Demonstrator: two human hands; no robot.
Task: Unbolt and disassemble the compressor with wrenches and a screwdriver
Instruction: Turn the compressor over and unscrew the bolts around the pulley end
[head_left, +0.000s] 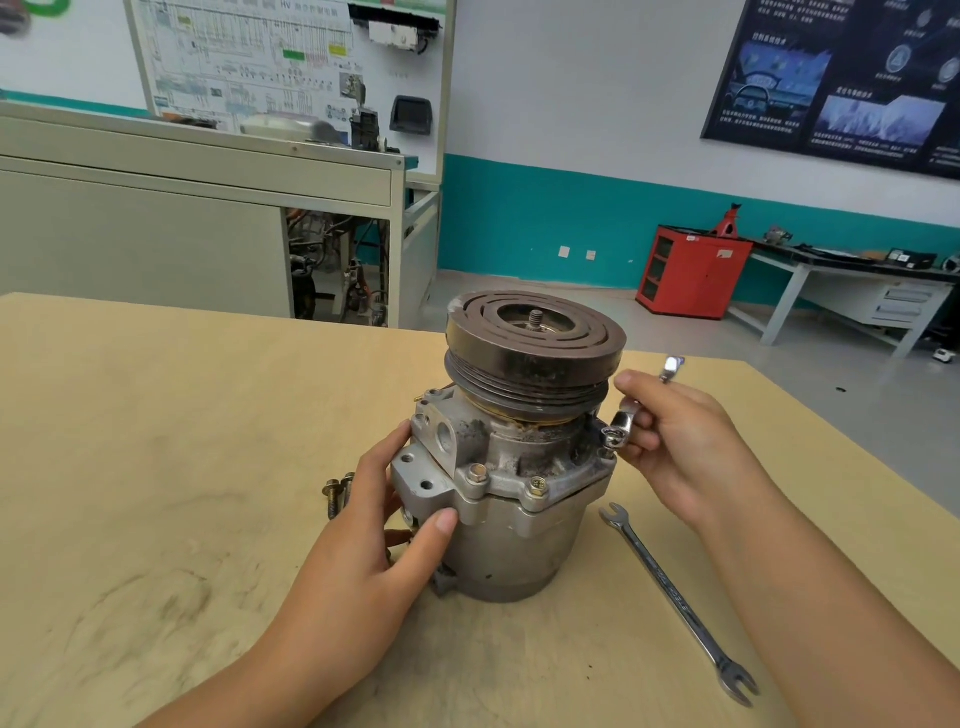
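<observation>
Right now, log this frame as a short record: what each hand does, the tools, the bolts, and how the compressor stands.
compressor: upright on the table, pulley on top
left hand: grips its left side, thumb on the flange
right hand: holds a wrench, lower end at the flange's right side
spare wrench: flat on the table, right of the compressor
loose bolts: two, beyond the left hand
seated bolts: two visible at the flange front
</observation>
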